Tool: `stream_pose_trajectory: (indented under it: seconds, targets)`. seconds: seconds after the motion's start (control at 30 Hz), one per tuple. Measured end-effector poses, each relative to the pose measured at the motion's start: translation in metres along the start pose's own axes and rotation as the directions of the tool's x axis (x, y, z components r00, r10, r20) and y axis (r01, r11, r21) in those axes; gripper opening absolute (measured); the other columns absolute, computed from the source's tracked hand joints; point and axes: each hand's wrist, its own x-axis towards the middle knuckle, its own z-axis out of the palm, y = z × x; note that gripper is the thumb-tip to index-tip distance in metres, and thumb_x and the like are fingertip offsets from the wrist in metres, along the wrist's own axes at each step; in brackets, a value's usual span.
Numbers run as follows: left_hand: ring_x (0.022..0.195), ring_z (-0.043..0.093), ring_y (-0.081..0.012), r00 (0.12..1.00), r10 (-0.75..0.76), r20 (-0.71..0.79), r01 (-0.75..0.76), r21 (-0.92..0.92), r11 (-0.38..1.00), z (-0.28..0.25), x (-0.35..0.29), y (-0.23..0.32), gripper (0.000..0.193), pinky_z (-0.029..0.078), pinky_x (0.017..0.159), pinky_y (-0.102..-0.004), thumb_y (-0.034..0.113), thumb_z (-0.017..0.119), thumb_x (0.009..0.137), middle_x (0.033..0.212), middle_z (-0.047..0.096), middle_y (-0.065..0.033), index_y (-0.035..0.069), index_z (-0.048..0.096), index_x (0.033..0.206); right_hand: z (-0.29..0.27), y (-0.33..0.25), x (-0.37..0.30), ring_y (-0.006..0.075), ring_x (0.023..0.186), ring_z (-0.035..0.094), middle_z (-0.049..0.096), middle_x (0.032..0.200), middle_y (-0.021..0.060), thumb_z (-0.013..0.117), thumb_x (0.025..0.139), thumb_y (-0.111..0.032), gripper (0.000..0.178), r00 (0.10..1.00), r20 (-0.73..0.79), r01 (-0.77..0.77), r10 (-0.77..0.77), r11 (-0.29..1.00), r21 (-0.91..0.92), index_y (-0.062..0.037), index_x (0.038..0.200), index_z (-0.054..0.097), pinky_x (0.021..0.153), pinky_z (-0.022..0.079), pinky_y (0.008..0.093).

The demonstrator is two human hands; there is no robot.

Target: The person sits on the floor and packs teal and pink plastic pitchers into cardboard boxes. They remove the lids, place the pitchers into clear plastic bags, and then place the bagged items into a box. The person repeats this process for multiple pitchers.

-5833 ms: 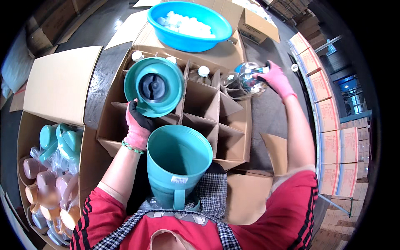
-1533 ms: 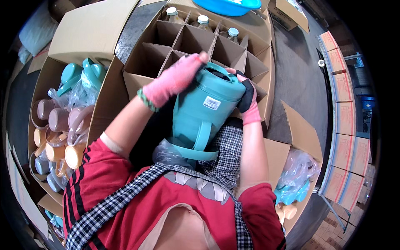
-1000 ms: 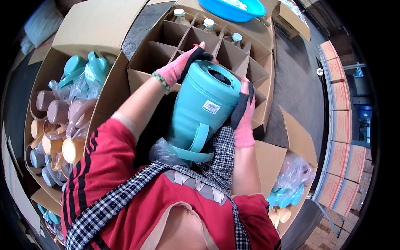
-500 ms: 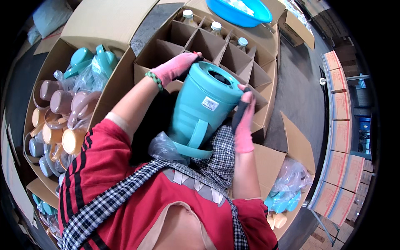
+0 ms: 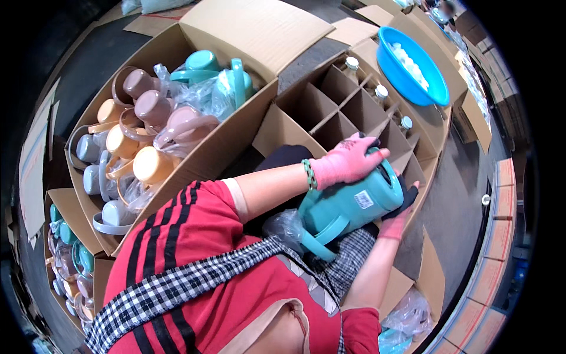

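A teal plastic jug (image 5: 336, 209) with a side handle and a small white label lies tilted over my lap, its round recessed end pointing up to the right. My left hand (image 5: 351, 159), in a pink glove with dark fingertips, grips the jug's upper side near that end. At the right edge of the same end, my right hand (image 5: 404, 206) holds on with its fingers partly hidden behind the rim. Clear plastic wrap (image 5: 284, 227) is bunched around the jug's lower end, beside my checked apron strap.
Ahead is a divided carton (image 5: 283, 125) with several white-capped glass necks. A blue basin (image 5: 441, 88) of small white pieces stands beyond. At left, a big carton (image 5: 268, 94) holds several coloured jugs. Another carton (image 5: 433, 277) with plastic-wrapped teal pieces sits at lower right.
The jug has tipped further over to the right, and my left hand has moved onto its upper side. My view has turned, so the cartons appear shifted right.
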Motion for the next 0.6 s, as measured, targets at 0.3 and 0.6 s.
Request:
stream_pose_trajectory:
  seconds: [0.3,0.6]
  targets:
    - [0.099,0.052,-0.0352,0.99,0.038,-0.134,-0.028,0.072,0.997,0.003,-0.012,0.008,0.048,0.04,0.089,-0.0372,0.041,0.043,0.086,0.108,0.053,-0.022,0.0,0.05,0.112,-0.011,-0.006,0.004,0.0168,0.09,0.051,0.054,0.098,0.0088,0.032,0.09,-0.047,0.051,0.971,0.223,-0.127,0.086,0.976,0.177,-0.0015,0.103,0.051,0.08,0.04,0.0287]
    - [0.102,0.048,-0.0399,0.995,-0.091,0.047,0.091,-0.007,0.996,-0.006,-0.009,0.007,0.051,0.04,0.088,-0.0408,0.042,0.037,0.088,0.107,0.05,-0.025,-0.002,0.047,0.112,-0.009,-0.002,0.001,0.0191,0.098,0.048,0.051,0.108,0.011,0.034,0.091,-0.044,0.05,0.994,-0.087,0.048,-0.062,0.986,-0.162,0.0011,0.104,0.05,0.088,0.037,0.0327]
